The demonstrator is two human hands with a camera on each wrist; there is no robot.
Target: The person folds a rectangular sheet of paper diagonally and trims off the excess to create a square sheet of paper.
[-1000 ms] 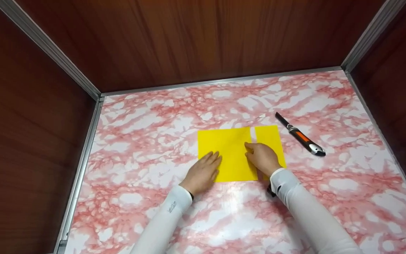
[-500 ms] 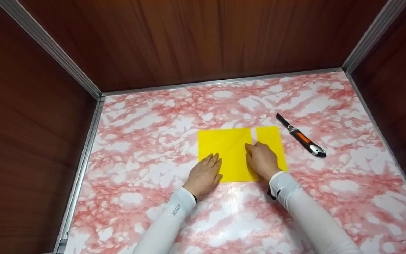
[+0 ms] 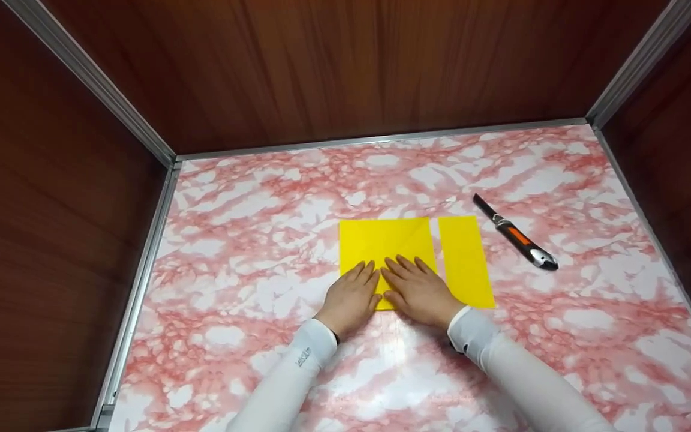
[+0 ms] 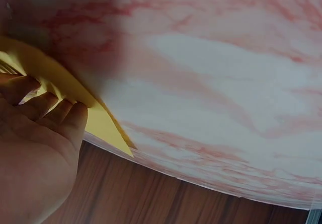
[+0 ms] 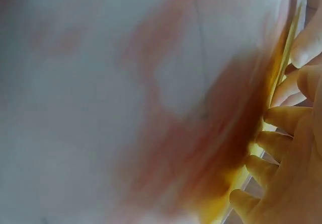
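Note:
A yellow square sheet of paper (image 3: pixel 375 237) lies on the table, with a faint diagonal crease toward its top right corner. My left hand (image 3: pixel 350 300) rests on its lower left part, fingers straight. Beside it, my right hand (image 3: pixel 420 293) lies on the lower right part with fingers extended and slightly spread. The two hands nearly meet at the thumbs. A narrow yellow paper strip (image 3: pixel 466 264) lies just right of the square, across a thin gap. In the left wrist view, a corner of the paper (image 4: pixel 108 128) shows past the fingertips, its edge slightly raised.
A knife (image 3: pixel 516 233) with a black and orange handle and dark blade lies right of the strip. The table (image 3: pixel 249 240) has a red and white marbled top. Brown wood-grain panels (image 3: pixel 321 72) with metal edging enclose it at the back and both sides.
My right hand has shifted left from the gap and strip onto the square sheet, and its fingers have straightened. The strip is now fully uncovered. My left hand has barely moved.

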